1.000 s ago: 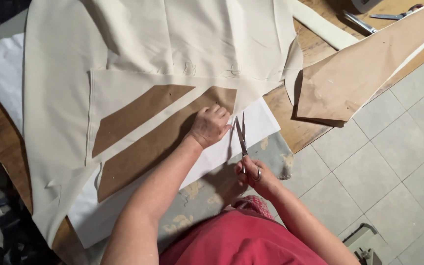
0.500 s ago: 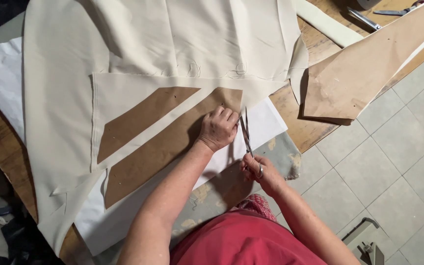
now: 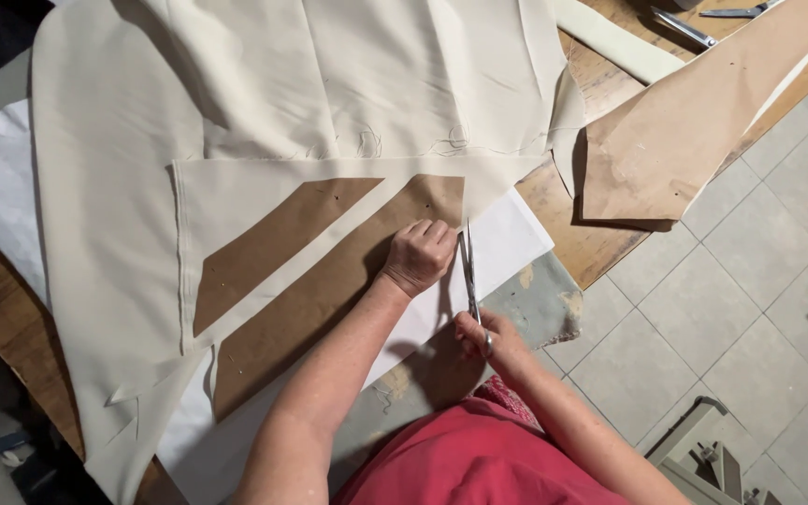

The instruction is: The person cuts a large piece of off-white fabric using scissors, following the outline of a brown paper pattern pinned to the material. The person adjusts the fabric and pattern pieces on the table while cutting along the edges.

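Scissors: right hand clamped on handles, blades pointing away lengthwise beside brown pattern; left hand curled, pressing pattern.

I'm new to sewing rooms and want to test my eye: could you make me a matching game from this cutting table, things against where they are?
Things:
1 scissors
2 left hand
3 spare shears
4 cream cloth

Places:
A far table corner
B pressing on the brown paper pattern
C in the right hand
D spread over the table

Pairs: 1-C, 2-B, 3-A, 4-D
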